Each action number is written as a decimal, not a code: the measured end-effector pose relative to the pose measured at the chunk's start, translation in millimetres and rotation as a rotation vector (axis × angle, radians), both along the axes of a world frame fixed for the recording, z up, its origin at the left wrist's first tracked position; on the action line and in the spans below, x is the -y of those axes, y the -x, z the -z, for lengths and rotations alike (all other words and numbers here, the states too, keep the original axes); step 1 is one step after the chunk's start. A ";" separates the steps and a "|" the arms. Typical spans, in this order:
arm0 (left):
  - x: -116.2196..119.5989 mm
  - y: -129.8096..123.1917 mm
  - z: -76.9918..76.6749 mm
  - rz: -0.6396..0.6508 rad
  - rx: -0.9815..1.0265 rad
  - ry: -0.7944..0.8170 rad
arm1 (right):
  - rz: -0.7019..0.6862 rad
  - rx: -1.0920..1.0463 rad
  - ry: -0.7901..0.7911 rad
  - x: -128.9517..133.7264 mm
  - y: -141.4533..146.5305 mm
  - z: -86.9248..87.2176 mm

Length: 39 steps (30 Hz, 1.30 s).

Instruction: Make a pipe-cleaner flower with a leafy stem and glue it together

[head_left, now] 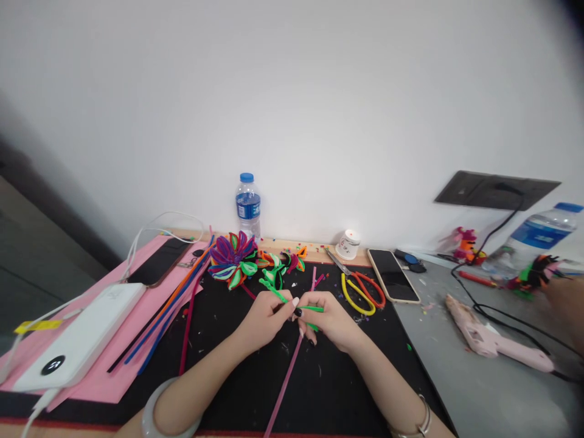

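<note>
Both hands meet over the black mat (pixel 237 377), pinching green pipe cleaners. My left hand (pixel 269 316) has its thumb and fingers closed on a green pipe cleaner (pixel 274 289) whose end sticks out to the upper left. Opposite it, my right hand (pixel 331 319) is closed on green pieces that poke out around its fingers. The exact joint between the fingertips is hidden. A pink pipe cleaner (pixel 287 377) runs beneath the hands toward the near edge. Just beyond them lie a multicoloured pipe-cleaner flower (pixel 233 258) and green-and-white looped pieces (pixel 274 267).
Scissors (pixel 360 292), a paper cup (pixel 348 244) and a phone (pixel 395 277) lie right of centre. Farther right is a pink glue gun (pixel 497 344) with its cord. At left, a power bank (pixel 82 334) and loose pipe cleaners (pixel 168 310) rest on pink sheets (pixel 107 383). A bottle (pixel 248 207) stands by the wall.
</note>
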State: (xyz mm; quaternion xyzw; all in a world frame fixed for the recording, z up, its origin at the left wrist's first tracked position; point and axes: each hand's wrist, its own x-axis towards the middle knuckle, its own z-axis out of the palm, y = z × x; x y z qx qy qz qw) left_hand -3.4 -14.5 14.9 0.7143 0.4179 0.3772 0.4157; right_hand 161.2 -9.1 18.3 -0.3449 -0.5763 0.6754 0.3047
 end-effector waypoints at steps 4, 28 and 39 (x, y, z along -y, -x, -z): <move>-2.2 -1.1 8.7 -0.115 -0.041 -0.009 | 0.058 0.219 -0.257 3.7 4.2 -1.8; -0.7 0.2 3.6 -0.015 0.097 0.091 | 0.024 0.085 -0.077 2.6 2.1 -2.3; -8.3 -4.0 21.9 -0.190 0.031 0.187 | 0.113 0.494 -0.699 8.0 9.0 -1.3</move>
